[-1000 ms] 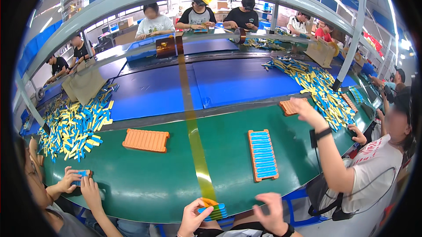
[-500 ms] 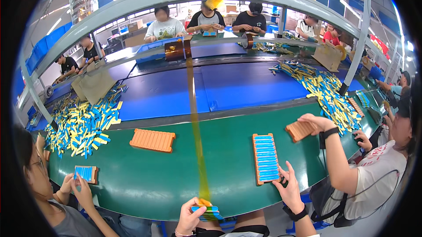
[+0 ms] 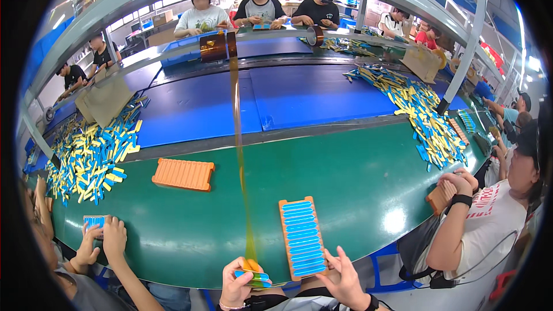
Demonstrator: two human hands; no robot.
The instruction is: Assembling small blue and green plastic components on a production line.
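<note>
My left hand point(image 3: 236, 285), low in the middle, is closed on a few flat blue strips point(image 3: 260, 276) stacked together. Amber see-through tape point(image 3: 243, 195) runs down from above and ends at these strips, partly covering them. With thumb and fingers, my right hand point(image 3: 345, 282) grips the near right corner of an orange ridged tray point(image 3: 288, 243). A column of blue strips point(image 3: 303, 235) lies crosswise in its slots. The tray is tilted slightly at the green table's near edge, just right of my left hand.
Another orange tray point(image 3: 183, 174) sits to the left on the green table point(image 3: 184, 224). Heaps of blue and yellow strips point(image 3: 92, 161) lie left and far right. The tape roll point(image 3: 215, 47) hangs on a rail. Co-workers sit close on both sides and across.
My right hand has drawn the filled tray nearer and leftward, close to my left hand. The view has shifted somewhat. The co-worker at right has pulled an orange tray toward the table edge.
</note>
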